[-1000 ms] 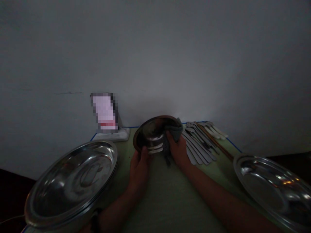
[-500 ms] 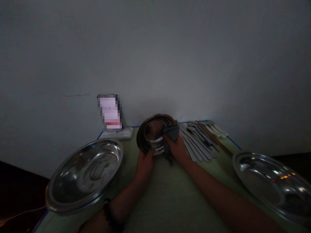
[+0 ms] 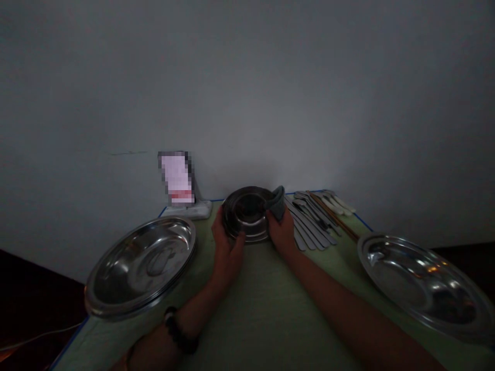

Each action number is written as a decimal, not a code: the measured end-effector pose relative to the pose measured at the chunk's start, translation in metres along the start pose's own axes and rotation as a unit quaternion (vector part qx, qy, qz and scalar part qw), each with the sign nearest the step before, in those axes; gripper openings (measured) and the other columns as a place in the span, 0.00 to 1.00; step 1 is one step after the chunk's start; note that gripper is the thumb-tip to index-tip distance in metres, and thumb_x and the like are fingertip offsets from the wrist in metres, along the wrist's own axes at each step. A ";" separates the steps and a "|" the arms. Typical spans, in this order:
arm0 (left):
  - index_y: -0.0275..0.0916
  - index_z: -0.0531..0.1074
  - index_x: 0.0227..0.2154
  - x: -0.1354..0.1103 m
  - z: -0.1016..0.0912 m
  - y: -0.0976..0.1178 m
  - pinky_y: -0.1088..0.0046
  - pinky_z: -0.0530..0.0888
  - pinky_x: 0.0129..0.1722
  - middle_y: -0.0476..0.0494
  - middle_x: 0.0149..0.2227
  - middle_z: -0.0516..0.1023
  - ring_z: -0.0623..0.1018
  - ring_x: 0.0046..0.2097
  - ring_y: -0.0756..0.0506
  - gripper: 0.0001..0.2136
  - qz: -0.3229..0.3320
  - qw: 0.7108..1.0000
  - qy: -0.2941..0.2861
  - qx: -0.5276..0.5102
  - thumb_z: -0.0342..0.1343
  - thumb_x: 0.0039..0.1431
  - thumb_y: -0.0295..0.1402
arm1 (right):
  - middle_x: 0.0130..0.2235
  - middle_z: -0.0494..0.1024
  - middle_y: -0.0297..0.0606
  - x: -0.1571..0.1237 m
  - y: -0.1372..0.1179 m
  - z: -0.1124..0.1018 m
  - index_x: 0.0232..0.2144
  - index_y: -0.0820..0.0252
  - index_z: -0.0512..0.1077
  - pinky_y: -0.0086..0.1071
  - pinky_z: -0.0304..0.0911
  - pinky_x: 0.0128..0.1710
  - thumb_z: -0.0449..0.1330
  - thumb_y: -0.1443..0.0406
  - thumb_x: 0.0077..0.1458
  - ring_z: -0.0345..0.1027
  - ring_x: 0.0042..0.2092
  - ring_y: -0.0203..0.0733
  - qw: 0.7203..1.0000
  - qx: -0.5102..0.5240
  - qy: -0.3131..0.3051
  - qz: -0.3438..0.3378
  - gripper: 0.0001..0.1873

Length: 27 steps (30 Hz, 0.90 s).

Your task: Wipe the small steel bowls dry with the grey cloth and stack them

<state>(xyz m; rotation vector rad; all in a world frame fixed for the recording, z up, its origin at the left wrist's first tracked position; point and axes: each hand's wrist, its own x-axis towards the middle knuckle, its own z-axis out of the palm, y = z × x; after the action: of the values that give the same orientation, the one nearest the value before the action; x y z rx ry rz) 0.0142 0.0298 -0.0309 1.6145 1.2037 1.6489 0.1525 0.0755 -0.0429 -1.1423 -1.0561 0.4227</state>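
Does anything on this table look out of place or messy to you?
Nothing spilled or broken. Oddest: the left tray and right tray both overhang the table edges. The left hand holds the steel bowl, the right hand presses a grey cloth on its rim.

One head-worn camera faces forward and slightly down, over the table (image 3: pixel 263 309) to the wall (image 3: pixel 247 77) filling the upper half. The left hand (image 3: pixel 226 252) and right hand (image 3: pixel 282 234) sit close, mid-frame; the dimness perhaps hides far detail.
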 end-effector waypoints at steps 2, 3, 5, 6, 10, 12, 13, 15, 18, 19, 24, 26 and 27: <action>0.42 0.47 0.64 0.002 0.000 -0.001 0.57 0.53 0.65 0.36 0.67 0.50 0.53 0.67 0.38 0.39 -0.029 1.000 0.001 -0.006 0.58 0.51 0.32 | 0.41 0.78 0.46 0.000 0.000 0.000 0.40 0.61 0.72 0.44 0.62 0.48 0.58 0.59 0.50 0.69 0.44 0.50 1.000 -0.002 -0.005 0.002 0.16; 0.41 0.47 0.64 0.003 0.000 0.000 0.57 0.54 0.64 0.36 0.67 0.53 0.55 0.67 0.39 0.38 -0.064 0.998 0.014 -0.021 0.57 0.51 0.32 | 0.40 0.78 0.45 0.001 -0.001 0.000 0.40 0.60 0.72 0.43 0.62 0.47 0.58 0.59 0.50 0.69 0.43 0.49 1.000 -0.003 -0.011 0.006 0.15; 0.40 0.53 0.62 0.005 0.000 0.002 0.58 0.58 0.62 0.36 0.63 0.61 0.62 0.64 0.39 0.32 -0.158 0.984 0.053 -0.063 0.55 0.53 0.32 | 0.38 0.78 0.43 0.002 -0.001 0.000 0.38 0.60 0.72 0.41 0.63 0.45 0.58 0.59 0.50 0.69 0.40 0.47 0.999 -0.003 -0.025 0.020 0.14; 0.40 0.57 0.60 0.006 0.000 0.003 0.58 0.60 0.61 0.37 0.60 0.65 0.65 0.62 0.39 0.28 -0.198 0.974 0.070 -0.082 0.54 0.55 0.32 | 0.37 0.78 0.42 0.002 -0.002 0.000 0.37 0.60 0.72 0.40 0.63 0.45 0.58 0.59 0.49 0.69 0.40 0.47 0.999 0.002 -0.032 0.029 0.13; 0.42 0.69 0.49 0.006 0.000 0.006 0.63 0.63 0.59 0.42 0.54 0.73 0.71 0.57 0.41 0.16 -0.234 0.962 0.089 -0.111 0.53 0.57 0.33 | 0.38 0.79 0.42 0.004 -0.003 0.000 0.35 0.61 0.73 0.39 0.63 0.44 0.58 0.57 0.49 0.70 0.40 0.47 0.997 0.031 -0.050 0.055 0.14; 0.42 0.69 0.49 0.005 -0.001 0.006 0.65 0.63 0.59 0.42 0.54 0.74 0.71 0.57 0.42 0.16 -0.224 0.965 0.090 -0.102 0.54 0.57 0.31 | 0.37 0.79 0.41 0.003 -0.004 0.001 0.33 0.60 0.73 0.39 0.63 0.43 0.57 0.55 0.50 0.70 0.39 0.47 0.996 0.025 -0.065 0.056 0.15; 0.42 0.69 0.49 0.004 -0.001 0.006 0.65 0.62 0.60 0.42 0.55 0.73 0.70 0.58 0.42 0.17 -0.216 0.968 0.089 -0.094 0.54 0.56 0.30 | 0.36 0.80 0.41 0.003 -0.004 0.001 0.33 0.60 0.74 0.39 0.63 0.42 0.57 0.54 0.51 0.71 0.39 0.47 0.996 0.015 -0.075 0.055 0.15; 0.42 0.68 0.51 0.004 -0.002 0.008 0.65 0.59 0.62 0.42 0.58 0.70 0.67 0.60 0.42 0.19 -0.195 0.975 0.080 -0.073 0.55 0.55 0.29 | 0.34 0.80 0.43 0.003 -0.004 0.001 0.31 0.60 0.74 0.39 0.64 0.40 0.58 0.53 0.50 0.72 0.38 0.48 0.993 -0.015 -0.104 0.057 0.16; 0.41 0.65 0.53 0.003 -0.003 0.009 0.65 0.55 0.63 0.40 0.60 0.67 0.64 0.63 0.42 0.23 -0.164 0.983 0.049 -0.061 0.58 0.53 0.29 | 0.34 0.81 0.44 0.003 -0.002 0.000 0.31 0.60 0.75 0.40 0.64 0.39 0.59 0.52 0.48 0.73 0.38 0.50 0.987 -0.052 -0.140 0.059 0.17; 0.41 0.64 0.53 0.003 -0.003 0.010 0.65 0.55 0.63 0.40 0.60 0.68 0.64 0.63 0.42 0.24 -0.156 0.985 0.041 -0.060 0.59 0.52 0.29 | 0.35 0.81 0.45 0.004 -0.002 0.000 0.31 0.60 0.75 0.41 0.64 0.40 0.60 0.52 0.48 0.73 0.38 0.50 0.986 -0.056 -0.143 0.058 0.17; 0.39 0.62 0.52 0.001 0.001 0.013 0.64 0.57 0.62 0.38 0.55 0.70 0.67 0.60 0.42 0.24 -0.151 0.987 0.021 -0.057 0.57 0.51 0.26 | 0.41 0.80 0.45 0.006 0.003 0.001 0.38 0.62 0.74 0.43 0.64 0.46 0.60 0.53 0.48 0.72 0.43 0.50 0.993 -0.003 -0.096 0.067 0.21; 0.39 0.62 0.52 0.001 0.003 0.015 0.64 0.58 0.62 0.38 0.56 0.69 0.66 0.61 0.42 0.24 -0.145 0.987 0.029 -0.057 0.57 0.50 0.26 | 0.41 0.80 0.43 0.007 0.005 0.002 0.39 0.61 0.73 0.43 0.64 0.47 0.60 0.54 0.48 0.72 0.44 0.49 0.992 0.030 -0.093 0.076 0.20; 0.39 0.62 0.52 0.002 0.003 0.017 0.65 0.59 0.62 0.37 0.56 0.68 0.66 0.61 0.41 0.25 -0.141 0.988 0.039 -0.054 0.57 0.49 0.26 | 0.41 0.80 0.42 0.007 0.006 0.002 0.39 0.60 0.74 0.43 0.64 0.47 0.60 0.54 0.48 0.72 0.44 0.49 0.991 0.041 -0.097 0.081 0.19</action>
<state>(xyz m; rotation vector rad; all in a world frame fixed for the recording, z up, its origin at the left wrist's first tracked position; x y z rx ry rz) 0.0205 0.0242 -0.0161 1.2598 1.2908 1.5782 0.1552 0.0837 -0.0447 -1.1341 -1.1084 0.7105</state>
